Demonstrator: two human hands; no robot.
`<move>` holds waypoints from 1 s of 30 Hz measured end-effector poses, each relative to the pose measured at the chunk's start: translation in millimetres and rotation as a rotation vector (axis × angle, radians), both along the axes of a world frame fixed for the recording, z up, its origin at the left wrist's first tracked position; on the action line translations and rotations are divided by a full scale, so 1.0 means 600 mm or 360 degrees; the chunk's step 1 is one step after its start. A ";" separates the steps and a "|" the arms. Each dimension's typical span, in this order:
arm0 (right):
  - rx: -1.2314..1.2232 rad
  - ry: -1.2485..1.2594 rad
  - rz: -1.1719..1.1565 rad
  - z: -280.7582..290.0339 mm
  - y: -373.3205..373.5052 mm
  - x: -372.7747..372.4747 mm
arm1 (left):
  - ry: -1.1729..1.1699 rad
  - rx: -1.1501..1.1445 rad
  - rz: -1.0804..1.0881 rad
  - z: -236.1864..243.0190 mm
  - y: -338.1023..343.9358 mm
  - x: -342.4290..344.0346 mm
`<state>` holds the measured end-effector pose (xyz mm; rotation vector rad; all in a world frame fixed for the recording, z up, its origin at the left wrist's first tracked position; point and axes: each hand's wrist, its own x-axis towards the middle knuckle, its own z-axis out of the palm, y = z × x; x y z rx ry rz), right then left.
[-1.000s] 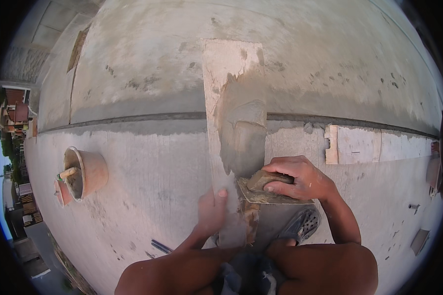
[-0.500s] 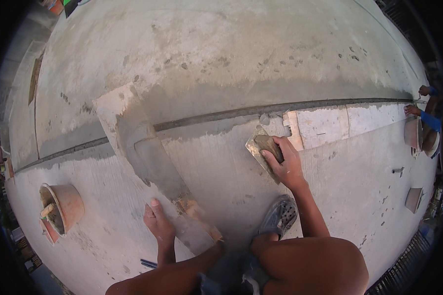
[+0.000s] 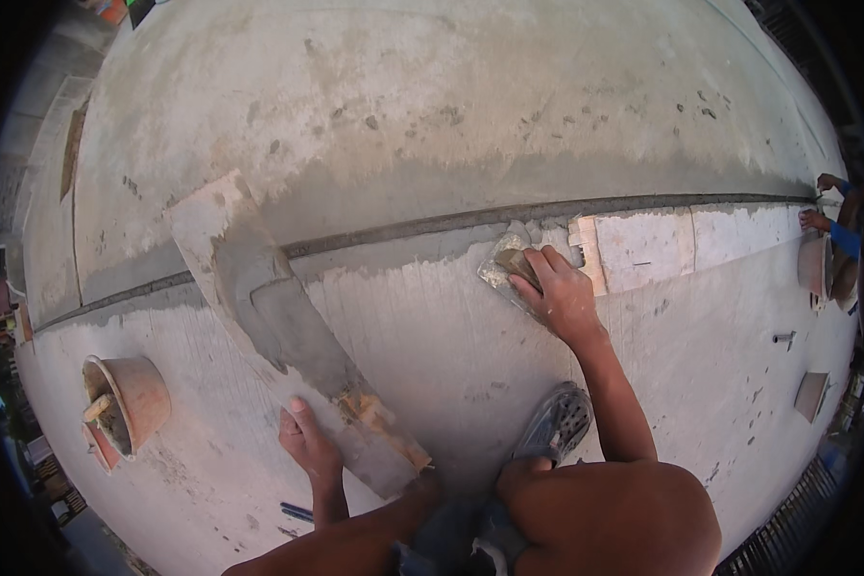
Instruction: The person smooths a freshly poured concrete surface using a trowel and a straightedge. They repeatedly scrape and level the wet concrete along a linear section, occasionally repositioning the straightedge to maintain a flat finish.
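Observation:
My right hand [image 3: 568, 300] is closed around the wooden grip of a plastering trowel [image 3: 502, 274]. Its mortar-smeared blade lies against the concrete, by the wet grey strip along a long dark groove [image 3: 451, 218]. A long wooden board [image 3: 302, 322] slants across the groove, with wet grey mortar spread on its upper face. At the board's lower left edge, my left hand [image 3: 309, 444] grips it, thumb on top and the other fingers partly hidden. Just right of the trowel, a pale flat plank [image 3: 643, 252] with a notched end lies along the groove.
A bucket [image 3: 136, 398] with a tool handle stands at left. Another person's hands [image 3: 820, 221] in blue sleeves are at the groove's far right, near a second bucket [image 3: 814, 267]. A small container [image 3: 811, 396] sits at right. My grey clog [image 3: 555, 422] is below the trowel.
My right hand has slid the trowel a little up and left, closer to the groove. The board in my left hand has shifted slightly left. The view has moved a little.

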<state>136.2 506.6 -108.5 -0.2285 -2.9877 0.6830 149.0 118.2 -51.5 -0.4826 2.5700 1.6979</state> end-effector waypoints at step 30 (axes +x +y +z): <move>-0.0513 0.0663 0.0563 0.134 -0.131 -0.088 | -0.0428 0.0175 -0.0544 0.021 0.086 -0.032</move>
